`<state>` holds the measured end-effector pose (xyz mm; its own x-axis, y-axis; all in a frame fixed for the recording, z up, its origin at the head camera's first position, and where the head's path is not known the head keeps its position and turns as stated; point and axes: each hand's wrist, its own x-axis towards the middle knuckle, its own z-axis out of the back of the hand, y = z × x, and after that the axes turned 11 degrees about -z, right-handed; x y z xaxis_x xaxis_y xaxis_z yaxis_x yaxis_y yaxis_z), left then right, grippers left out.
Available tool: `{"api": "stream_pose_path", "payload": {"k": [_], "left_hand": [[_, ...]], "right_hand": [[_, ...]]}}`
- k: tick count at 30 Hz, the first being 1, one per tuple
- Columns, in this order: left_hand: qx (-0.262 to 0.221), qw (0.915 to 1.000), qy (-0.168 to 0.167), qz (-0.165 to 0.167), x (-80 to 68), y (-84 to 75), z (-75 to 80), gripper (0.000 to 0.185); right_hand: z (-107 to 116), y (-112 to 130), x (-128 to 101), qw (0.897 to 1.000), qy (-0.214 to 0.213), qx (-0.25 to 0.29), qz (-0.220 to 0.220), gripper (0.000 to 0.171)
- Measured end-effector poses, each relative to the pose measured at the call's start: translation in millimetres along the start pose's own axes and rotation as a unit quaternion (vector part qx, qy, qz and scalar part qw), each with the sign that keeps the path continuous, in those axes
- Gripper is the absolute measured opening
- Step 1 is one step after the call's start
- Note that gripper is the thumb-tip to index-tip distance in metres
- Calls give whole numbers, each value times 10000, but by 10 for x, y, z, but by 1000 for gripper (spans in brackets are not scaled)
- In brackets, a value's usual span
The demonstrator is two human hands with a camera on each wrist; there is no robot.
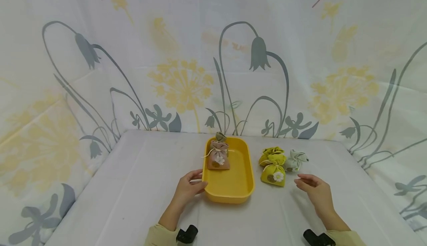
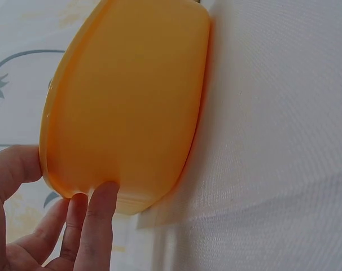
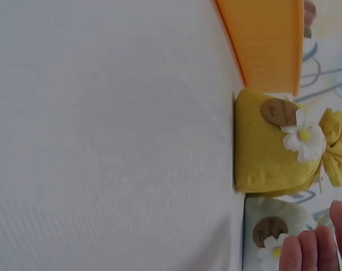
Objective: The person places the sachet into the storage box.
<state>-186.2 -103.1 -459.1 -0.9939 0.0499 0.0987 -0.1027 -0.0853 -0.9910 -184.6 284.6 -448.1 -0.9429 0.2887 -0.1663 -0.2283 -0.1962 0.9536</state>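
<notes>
Yellow tray (image 1: 230,186) rests on the white tabletop (image 1: 133,186), and the left hand (image 1: 189,185) pinches its left wall, thumb at the rim and fingertips against the outside; a pink pouch (image 1: 218,159) sits in the tray's far left part, with a grey-green pouch (image 1: 220,137) just behind, mostly hidden. To the tray's right, the right hand (image 1: 315,192) hovers with fingers loosely bent, close to the thumb and holding nothing. The step in hand looks like steadying the tray while reaching toward the pouches beside it; taking one would call for a wider spread of the fingers and a pinch on its gathered neck or soft body. Nearest the tray on that side is a front yellow pouch (image 1: 273,173), covering part of a rear yellow pouch (image 1: 271,152); farther from the tray is a pale pouch (image 1: 295,160). This tight cluster could get in the way: the yellow pair lies between the pale one and the tray, whose raised wall must also be cleared
</notes>
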Motion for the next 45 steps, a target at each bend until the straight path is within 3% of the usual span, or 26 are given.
{"api": "stream_pose_path", "payload": {"k": [9,16,20,23,28,33,45], "left_hand": [[-61,10000,-9,-17,6,-12,4,51],[-58,10000,-14,41,5,-12,-2,51],[-79,10000,-10,22,10,-28,1,51],[-83,10000,-14,0,13,-35,5,51],[-47,10000,-5,22,2,-28,6,52],[-60,10000,14,9,-10,-21,-2,52],[-77,10000,-18,58,-5,-16,5,52]], "right_hand": [[107,31,192,9991,-405,-85,121,38],[192,76,326,9946,-1019,-186,32,21],[210,131,411,9898,-1307,-559,-44,37],[211,171,471,9883,-1305,-790,22,49],[194,209,540,9896,-1059,-968,14,55],[156,231,599,9905,-834,-1091,-53,57],[79,293,685,9915,-608,-1119,267,51]]}}
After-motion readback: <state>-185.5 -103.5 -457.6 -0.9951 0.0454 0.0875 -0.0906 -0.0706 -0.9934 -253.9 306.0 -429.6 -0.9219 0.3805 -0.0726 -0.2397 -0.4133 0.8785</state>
